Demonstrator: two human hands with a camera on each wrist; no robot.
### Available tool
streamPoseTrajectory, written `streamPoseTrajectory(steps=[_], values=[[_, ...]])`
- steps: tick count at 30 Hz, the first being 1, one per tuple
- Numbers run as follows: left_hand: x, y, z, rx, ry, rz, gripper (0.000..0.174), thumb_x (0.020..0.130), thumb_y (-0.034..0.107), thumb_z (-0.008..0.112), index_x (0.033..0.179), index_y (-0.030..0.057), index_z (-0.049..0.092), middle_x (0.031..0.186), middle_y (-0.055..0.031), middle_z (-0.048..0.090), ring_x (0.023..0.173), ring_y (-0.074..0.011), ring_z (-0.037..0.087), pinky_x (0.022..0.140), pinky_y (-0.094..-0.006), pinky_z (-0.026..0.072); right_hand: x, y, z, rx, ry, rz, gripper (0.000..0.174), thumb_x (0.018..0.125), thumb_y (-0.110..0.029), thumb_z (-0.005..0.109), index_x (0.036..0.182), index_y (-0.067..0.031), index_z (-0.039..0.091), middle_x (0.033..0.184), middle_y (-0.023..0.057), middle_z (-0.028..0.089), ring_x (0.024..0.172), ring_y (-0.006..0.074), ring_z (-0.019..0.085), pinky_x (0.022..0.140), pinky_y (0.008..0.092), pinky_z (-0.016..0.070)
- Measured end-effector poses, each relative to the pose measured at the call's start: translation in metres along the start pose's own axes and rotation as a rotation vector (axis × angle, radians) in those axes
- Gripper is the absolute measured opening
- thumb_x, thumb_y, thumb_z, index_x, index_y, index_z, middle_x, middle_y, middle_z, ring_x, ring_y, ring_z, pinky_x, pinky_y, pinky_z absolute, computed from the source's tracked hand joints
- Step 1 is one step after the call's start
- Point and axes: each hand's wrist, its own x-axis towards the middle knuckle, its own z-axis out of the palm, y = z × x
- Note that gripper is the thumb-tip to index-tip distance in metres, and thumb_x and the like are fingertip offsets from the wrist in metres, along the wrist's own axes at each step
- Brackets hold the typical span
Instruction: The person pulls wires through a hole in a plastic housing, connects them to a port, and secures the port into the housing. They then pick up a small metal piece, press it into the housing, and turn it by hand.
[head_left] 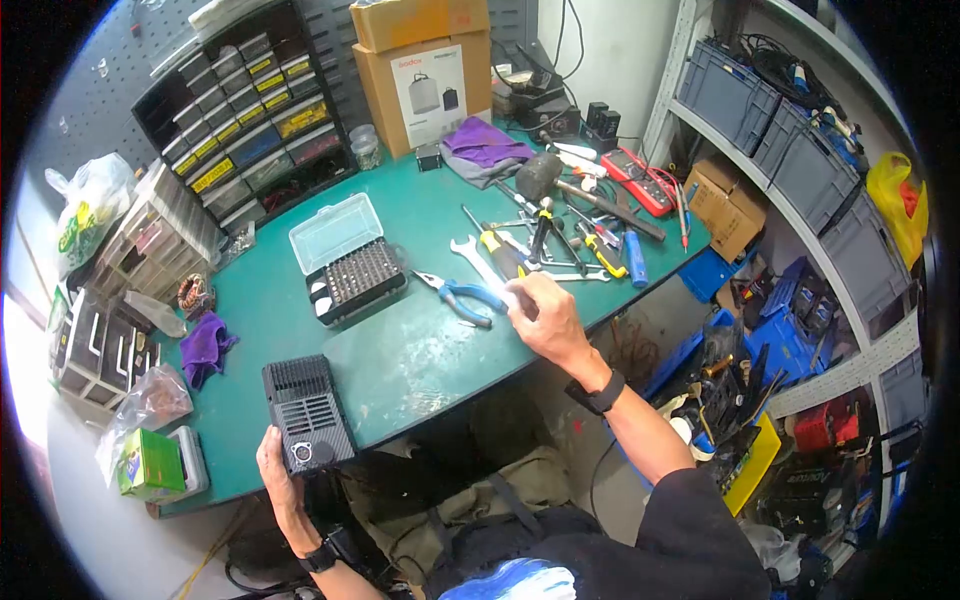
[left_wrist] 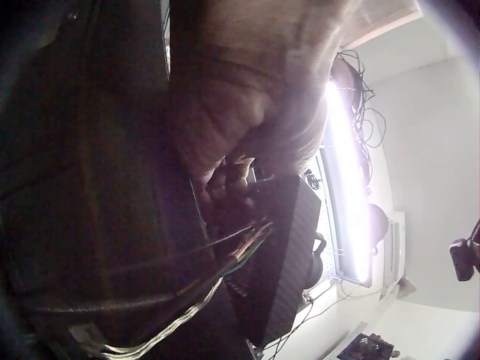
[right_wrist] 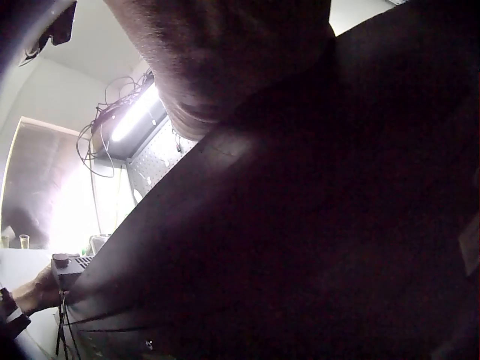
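Note:
My left hand [head_left: 276,468] grips a black box with vent slots [head_left: 305,415] at its lower left corner, at the table's front edge. This box has a round metal socket near its front end; loose wires [left_wrist: 202,300] hang beside it in the left wrist view. Over the table's right front edge, my right hand [head_left: 548,322] has its fingers bent. Its fingertips overlap the near end of an open-end wrench [head_left: 478,262], close to blue-handled pliers [head_left: 458,292] and a yellow-and-black screwdriver [head_left: 502,254]. I cannot tell whether these fingers hold anything.
An open bit case [head_left: 355,280] stands mid-table on the green tabletop [head_left: 410,370]. Behind my right hand lie a mallet [head_left: 600,205], a red multimeter [head_left: 638,180] and several hand tools. Drawer cabinets [head_left: 250,120] line the back left; shelves with grey bins [head_left: 728,95] rise at right.

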Motion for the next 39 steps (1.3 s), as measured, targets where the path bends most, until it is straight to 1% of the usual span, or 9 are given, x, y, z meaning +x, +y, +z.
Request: streamPoseTrajectory(steps=[2,7,11,14,23,28,30,33,39], values=[[-0.002,-0.006,0.001,0.039,0.189,0.048,0.049,0.102,0.026,0.062,0.136,-0.0073,0.053,0.130,-0.0126,0.061,0.113,-0.0194,0.062,0.100,-0.0344,0.0498,0.003,0.001,0.000,-0.003,0.006,-0.001,0.016,0.082,-0.003,0.068,0.098,-0.0012,0.066,0.088,0.0158,0.066,0.081,0.0345,0.065,0.074,0.0433,0.0526],[-0.002,-0.004,-0.010,0.087,0.174,-0.070,0.049,0.102,0.026,0.063,0.138,-0.0048,0.052,0.134,-0.0133,0.059,0.120,-0.0198,0.059,0.105,-0.0360,0.0469,0.002,0.000,0.001,0.018,0.000,0.012,0.016,0.082,-0.002,0.069,0.098,-0.0013,0.065,0.086,0.0155,0.065,0.080,0.0344,0.065,0.073,0.0434,0.0528],[-0.007,-0.002,-0.005,0.095,0.184,-0.041,0.049,0.102,0.026,0.062,0.138,-0.0044,0.052,0.133,-0.0132,0.059,0.120,-0.0198,0.059,0.105,-0.0359,0.0465,0.003,-0.001,0.001,0.023,-0.024,0.045,0.016,0.082,-0.002,0.069,0.098,-0.0019,0.066,0.086,0.0150,0.065,0.080,0.0339,0.065,0.073,0.0431,0.0530],[-0.012,0.004,0.005,0.084,0.229,-0.002,0.049,0.101,0.027,0.063,0.137,-0.0051,0.052,0.132,-0.0138,0.060,0.118,-0.0203,0.060,0.104,-0.0361,0.0477,0.003,-0.002,0.000,0.016,-0.035,0.052,0.015,0.083,-0.002,0.068,0.097,-0.0027,0.066,0.085,0.0145,0.065,0.080,0.0334,0.066,0.073,0.0427,0.0530],[-0.013,0.011,0.016,0.068,0.136,0.033,0.049,0.102,0.028,0.061,0.134,-0.0083,0.053,0.121,-0.0142,0.065,0.108,-0.0198,0.064,0.096,-0.0344,0.0503,0.003,-0.001,0.000,-0.004,-0.056,0.052,0.014,0.083,-0.002,0.068,0.097,-0.0033,0.066,0.087,0.0146,0.064,0.082,0.0336,0.065,0.074,0.0431,0.0530],[-0.011,0.003,0.010,0.068,0.194,0.023,0.053,0.103,0.028,0.061,0.138,-0.0095,0.049,0.126,-0.0140,0.062,0.112,-0.0202,0.061,0.100,-0.0354,0.0487,0.004,-0.002,0.000,0.001,-0.058,0.055,0.014,0.083,-0.002,0.068,0.097,-0.0032,0.066,0.086,0.0139,0.063,0.080,0.0332,0.065,0.073,0.0425,0.0526],[-0.012,0.005,0.018,0.089,0.217,0.044,0.042,0.102,0.035,0.059,0.125,-0.0010,0.062,0.115,-0.0064,0.065,0.101,-0.0150,0.062,0.090,-0.0326,0.0503,0.004,-0.002,0.000,-0.001,-0.055,0.048,0.014,0.083,-0.002,0.068,0.097,-0.0031,0.066,0.085,0.0139,0.063,0.079,0.0331,0.065,0.073,0.0423,0.0526],[-0.012,0.002,0.025,0.087,0.310,0.079,0.041,0.102,0.035,0.059,0.121,-0.0004,0.063,0.111,-0.0051,0.066,0.097,-0.0140,0.062,0.088,-0.0324,0.0504,0.004,-0.002,0.000,0.005,-0.044,0.043,0.014,0.083,-0.002,0.068,0.097,-0.0028,0.066,0.085,0.0141,0.064,0.079,0.0333,0.065,0.073,0.0423,0.0526],[-0.010,0.001,0.017,0.075,0.255,0.053,0.042,0.102,0.034,0.060,0.125,-0.0013,0.062,0.114,-0.0062,0.065,0.100,-0.0144,0.062,0.090,-0.0318,0.0507,0.003,-0.002,0.001,-0.002,-0.030,0.022,0.015,0.083,-0.002,0.068,0.097,-0.0025,0.065,0.088,0.0149,0.065,0.081,0.0345,0.065,0.074,0.0431,0.0528]])
